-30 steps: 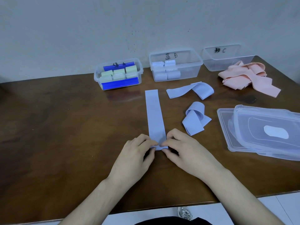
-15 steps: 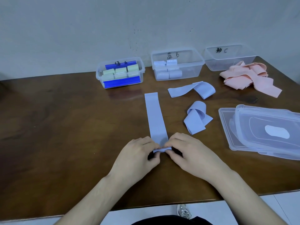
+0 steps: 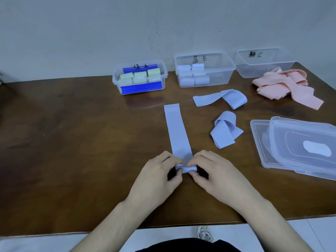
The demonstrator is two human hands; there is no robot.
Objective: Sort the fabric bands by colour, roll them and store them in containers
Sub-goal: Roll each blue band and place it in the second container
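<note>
Pale blue, smooth fabric forms the band (image 3: 177, 130) lying flat and straight on the dark brown wooden table (image 3: 72, 142), its near end turned into a small tight roll. The left hand (image 3: 156, 179) and right hand (image 3: 216, 177) meet at that roll, thumbs and forefingers curled and pinching it from either side, remaining fingers bent above the strip. Just right of the strip, a second blue band (image 3: 226, 131) lies loosely knotted upon itself; beyond it a third blue band (image 3: 221, 98) rests in a soft folded loop. Further right, stacked translucent plastic lids (image 3: 298, 148) with raised rims sit near the table edge. A heap of pink bands (image 3: 287, 86) lies crumpled at the far right, touching the clear container marked C (image 3: 263, 64). The clear container marked B (image 3: 205, 70) holds pale blue rolls at its left end. The left container (image 3: 140, 77), with blue clips, holds pale green rolls in rows.
</note>
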